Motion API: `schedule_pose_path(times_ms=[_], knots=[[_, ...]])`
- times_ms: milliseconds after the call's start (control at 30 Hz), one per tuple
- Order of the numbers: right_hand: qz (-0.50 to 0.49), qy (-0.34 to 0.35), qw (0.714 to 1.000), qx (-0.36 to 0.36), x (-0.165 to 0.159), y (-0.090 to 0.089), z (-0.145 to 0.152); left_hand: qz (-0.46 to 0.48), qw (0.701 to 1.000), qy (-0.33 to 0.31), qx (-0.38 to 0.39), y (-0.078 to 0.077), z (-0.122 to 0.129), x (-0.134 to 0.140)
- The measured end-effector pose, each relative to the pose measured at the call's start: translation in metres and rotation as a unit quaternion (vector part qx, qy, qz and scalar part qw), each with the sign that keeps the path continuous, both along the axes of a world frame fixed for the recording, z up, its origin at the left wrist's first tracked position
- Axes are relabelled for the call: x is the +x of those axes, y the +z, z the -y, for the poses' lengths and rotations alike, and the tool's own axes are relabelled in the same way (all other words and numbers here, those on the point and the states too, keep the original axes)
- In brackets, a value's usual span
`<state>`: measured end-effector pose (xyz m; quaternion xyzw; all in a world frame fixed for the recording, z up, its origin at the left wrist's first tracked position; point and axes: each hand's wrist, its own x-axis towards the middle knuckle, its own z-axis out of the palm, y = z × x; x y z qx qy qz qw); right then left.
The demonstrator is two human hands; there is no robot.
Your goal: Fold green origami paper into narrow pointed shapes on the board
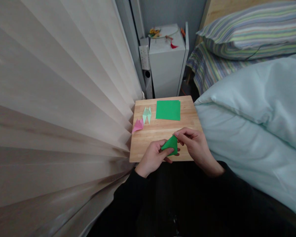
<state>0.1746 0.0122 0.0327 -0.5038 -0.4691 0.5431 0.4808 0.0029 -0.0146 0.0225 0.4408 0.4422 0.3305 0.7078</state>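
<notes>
Over the near edge of a small wooden table (148,144), a folded piece of green origami paper (171,144) is held between both hands. My left hand (154,154) grips its lower left part, thumb on top and fingers beneath. At its upper corner, the thumb and index finger of my right hand (193,141) pinch the paper. Farther back lies a stack of flat green paper sheets (168,110). To its left are a pale green folded paper figure (147,115) and a pink folded paper figure (138,125).
A pleated curtain (76,98) hangs along the table's left side. On the right is a bed with a pale blue quilt (249,115) and a striped pillow (256,33). Behind the table stands a white cabinet (166,69) with small decorations on top.
</notes>
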Motion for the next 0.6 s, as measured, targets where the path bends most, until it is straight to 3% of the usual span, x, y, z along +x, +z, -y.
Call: schedule_pose_path(times_ms=[200,600], knots=[[0.043,-0.014,0.999,0.028,-0.0006,-0.0027,-0.0003,0.016,1.000,0.013,0.000,-0.0017,-0.0003,0.0016],[0.035,0.044,0.997,0.044,0.0024,0.0030,0.0012,0.061,0.998,0.022,-0.010,-0.0037,-0.0011,0.0008]])
